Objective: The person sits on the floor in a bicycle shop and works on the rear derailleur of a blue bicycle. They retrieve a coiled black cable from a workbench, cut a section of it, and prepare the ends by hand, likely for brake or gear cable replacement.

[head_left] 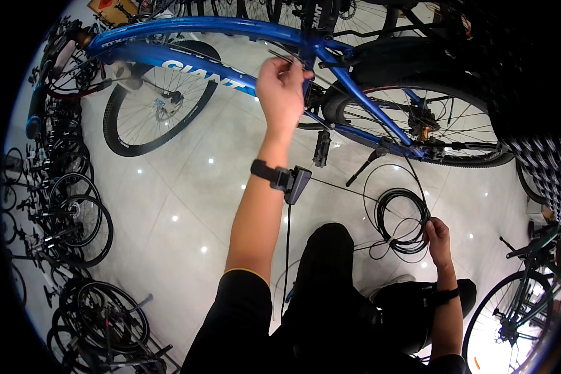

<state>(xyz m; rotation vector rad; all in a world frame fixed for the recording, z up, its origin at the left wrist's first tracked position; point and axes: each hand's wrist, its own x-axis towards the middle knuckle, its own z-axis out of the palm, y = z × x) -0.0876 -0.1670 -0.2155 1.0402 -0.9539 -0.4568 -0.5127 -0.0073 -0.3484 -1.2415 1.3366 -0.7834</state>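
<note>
Viewed remotely, I sit over black-clothed legs [324, 268] on a glossy pale tiled floor [193, 193], my right hand [438, 237] pinching the right edge of a round coil of thin black cable [383, 215], which lies between my right knee and the bicycle's rear wheel. My left forearm, wearing a black wrist strap with a small black box [299, 184], reaches out; my left hand [282, 93] curls its fingers near a thin dark rod-like piece [279, 56], and I cannot tell whether it is gripped. Just there stands a glossy blue metal-framed bicycle [274, 30]; beyond, at left, crowd dark parked bicycles [81, 215].
</note>
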